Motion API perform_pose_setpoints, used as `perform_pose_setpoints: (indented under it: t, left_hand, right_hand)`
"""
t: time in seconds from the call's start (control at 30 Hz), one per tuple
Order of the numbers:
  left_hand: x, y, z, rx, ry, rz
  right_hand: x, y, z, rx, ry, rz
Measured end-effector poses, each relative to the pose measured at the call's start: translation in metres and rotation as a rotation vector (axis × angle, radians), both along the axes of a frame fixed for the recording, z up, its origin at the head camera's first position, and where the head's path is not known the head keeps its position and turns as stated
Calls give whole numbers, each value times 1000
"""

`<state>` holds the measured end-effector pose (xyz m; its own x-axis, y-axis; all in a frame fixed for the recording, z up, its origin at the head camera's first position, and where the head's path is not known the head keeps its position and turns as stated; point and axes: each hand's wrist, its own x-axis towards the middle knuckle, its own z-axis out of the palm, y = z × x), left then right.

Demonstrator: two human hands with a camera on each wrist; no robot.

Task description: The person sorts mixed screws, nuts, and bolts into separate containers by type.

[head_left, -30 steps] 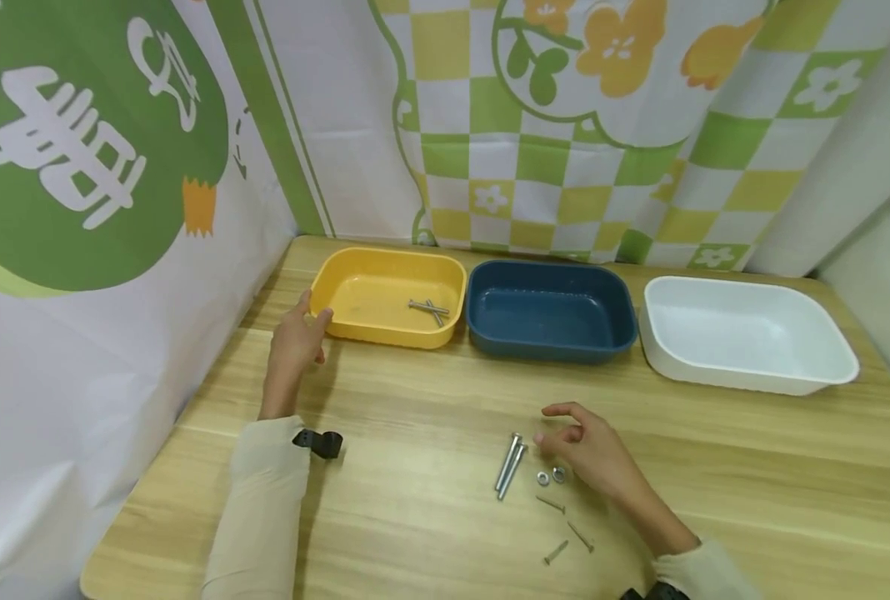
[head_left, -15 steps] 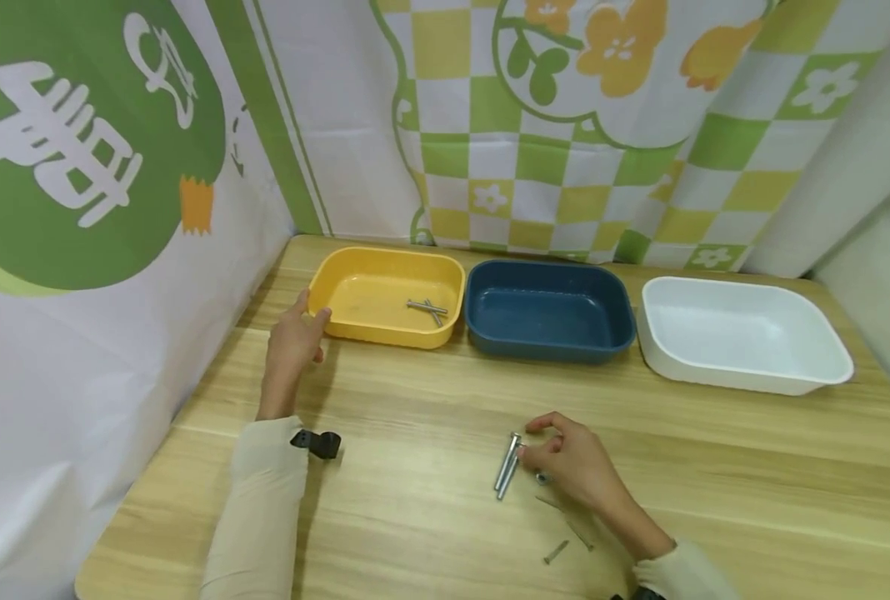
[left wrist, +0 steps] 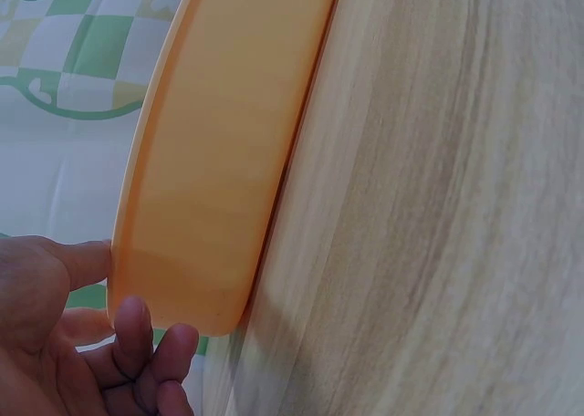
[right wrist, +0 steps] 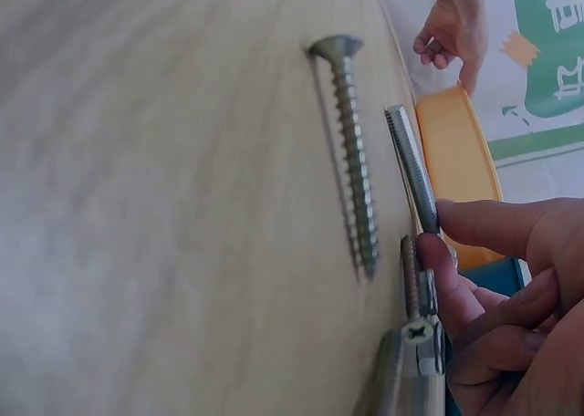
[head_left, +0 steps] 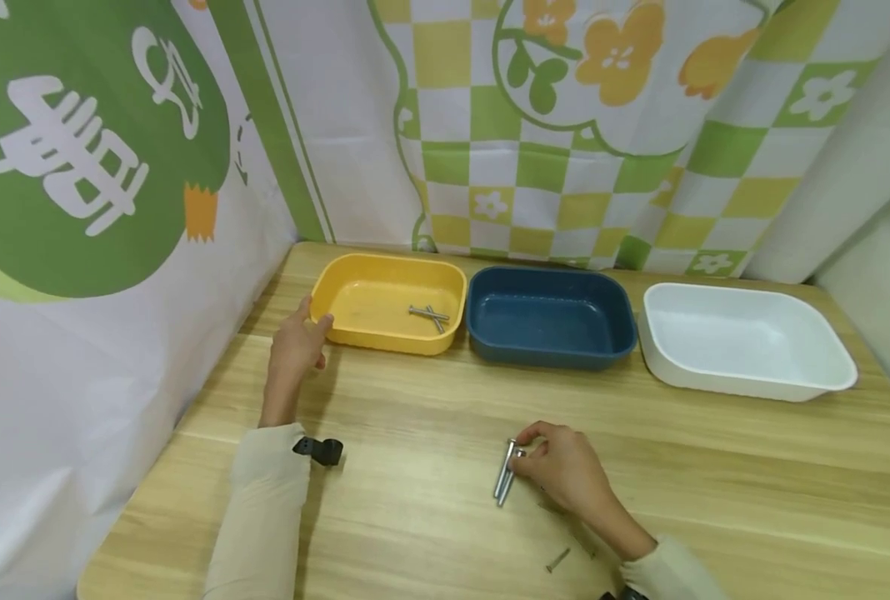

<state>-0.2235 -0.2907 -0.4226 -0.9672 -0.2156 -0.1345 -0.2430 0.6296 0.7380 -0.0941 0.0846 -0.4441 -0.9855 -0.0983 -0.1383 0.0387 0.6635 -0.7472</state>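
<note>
My left hand [head_left: 295, 346] holds the near left corner of a yellow tray [head_left: 385, 340], fingers against its outside. Two thin metal screws [head_left: 428, 314] lie crossed inside that tray. My right hand [head_left: 568, 471] is low over the table, thumb and index finger pinching the head end of a long silver bolt [head_left: 507, 490]. Right beside it lies a second long bolt [head_left: 501, 479]. In the right wrist view a countersunk wood screw [right wrist: 356, 156] lies close to the camera, with another screw's cross-slotted head [right wrist: 419, 331] nearer the fingers. The nuts are hidden by the hand in the head view.
A dark blue tray [head_left: 550, 357] stands beside the yellow one, and a white tray [head_left: 745, 387] is at the right. A small screw [head_left: 557, 559] lies near the front of the wooden table [head_left: 392, 500]. Patterned cloth [head_left: 535, 192] hangs behind the trays.
My right hand has moved left and down to the bolts, and its thumb and index finger have come together on one. It now covers the nuts. My left hand stays at the yellow tray.
</note>
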Motion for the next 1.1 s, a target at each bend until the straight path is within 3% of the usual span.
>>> perform_pose_setpoints:
  t: [0.23, 0.63, 1.1]
  left_hand:
    - [1, 0, -3, 3, 12, 2]
    - [3, 1, 0, 23, 3, 7]
    - [2, 2, 0, 26, -8, 22]
  right_hand:
    - [0, -6, 0, 80, 84, 21]
    - [-1, -3, 6, 126, 72, 31]
    - [-2, -6, 3, 219, 156, 74]
